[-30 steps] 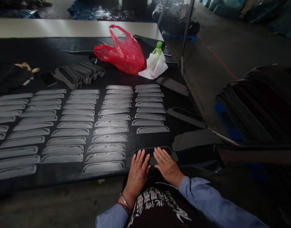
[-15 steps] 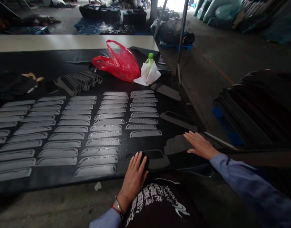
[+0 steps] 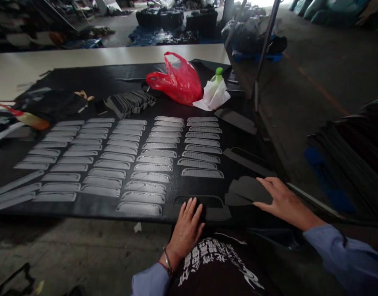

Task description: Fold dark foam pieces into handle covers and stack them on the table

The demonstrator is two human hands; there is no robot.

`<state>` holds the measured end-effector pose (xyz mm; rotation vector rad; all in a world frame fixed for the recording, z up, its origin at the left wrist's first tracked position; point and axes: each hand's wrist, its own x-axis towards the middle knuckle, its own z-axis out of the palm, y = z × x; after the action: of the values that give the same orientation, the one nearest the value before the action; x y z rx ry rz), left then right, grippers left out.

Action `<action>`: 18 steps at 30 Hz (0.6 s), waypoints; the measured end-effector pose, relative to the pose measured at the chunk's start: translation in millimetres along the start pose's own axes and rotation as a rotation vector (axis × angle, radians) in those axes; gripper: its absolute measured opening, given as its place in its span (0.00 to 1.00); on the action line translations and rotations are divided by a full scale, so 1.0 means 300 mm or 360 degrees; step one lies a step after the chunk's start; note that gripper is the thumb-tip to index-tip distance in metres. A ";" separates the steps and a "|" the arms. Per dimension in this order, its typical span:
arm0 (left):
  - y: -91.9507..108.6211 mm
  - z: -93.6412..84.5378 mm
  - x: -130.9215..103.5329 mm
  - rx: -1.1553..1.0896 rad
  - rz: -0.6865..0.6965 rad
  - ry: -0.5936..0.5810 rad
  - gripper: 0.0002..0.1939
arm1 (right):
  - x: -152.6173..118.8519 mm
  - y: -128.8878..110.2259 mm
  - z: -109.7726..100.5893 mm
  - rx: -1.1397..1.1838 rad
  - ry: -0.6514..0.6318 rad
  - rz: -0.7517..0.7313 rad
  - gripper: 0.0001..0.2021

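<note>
Hands now work apart: your left hand (image 3: 187, 226) stays flat, fingers spread, on the dark cut-out strip (image 3: 204, 206) at the near edge of the desk (image 3: 84, 78). Your right hand (image 3: 283, 201), beside it a second ago, has moved out and rests open on the loose dark offcut (image 3: 249, 190). Neither hand grips. Rows of grey strips (image 3: 121, 158) lie undisturbed, so work has shifted to the offcut.

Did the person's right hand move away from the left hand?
Yes. The right hand slid rightward off the dark curved cut-out piece, onto the flat dark grey sheet piece.
</note>
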<state>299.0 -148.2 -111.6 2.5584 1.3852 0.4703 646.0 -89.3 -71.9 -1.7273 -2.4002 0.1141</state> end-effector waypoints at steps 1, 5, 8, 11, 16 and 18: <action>-0.001 -0.009 -0.014 -0.0037 -0.0006 0.0074 0.27 | 0.013 -0.061 -0.001 0.0050 0.0018 0.0013 0.33; -0.018 -0.051 -0.088 -0.0131 -0.0031 0.0374 0.22 | 0.082 -0.360 0.037 0.0238 -0.0086 -0.0132 0.33; -0.040 -0.077 -0.135 -0.0116 -0.0029 0.0465 0.18 | 0.146 -0.545 0.086 0.0244 -0.0144 -0.0249 0.34; -0.065 -0.090 -0.163 -0.0086 -0.0048 0.0489 0.15 | 0.198 -0.650 0.127 0.0197 -0.0202 -0.0327 0.35; -0.104 -0.080 -0.196 -0.0090 -0.0090 0.0470 0.14 | 0.210 -0.696 0.170 0.0166 -0.0231 -0.0399 0.36; -0.110 -0.077 -0.199 -0.0134 -0.0113 0.0469 0.14 | 0.198 -0.669 0.175 0.0182 -0.0172 -0.0371 0.32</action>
<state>234.5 -179.8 -111.5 2.4371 1.5059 0.9027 430.7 -95.4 -83.6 -1.4157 -2.5954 0.3129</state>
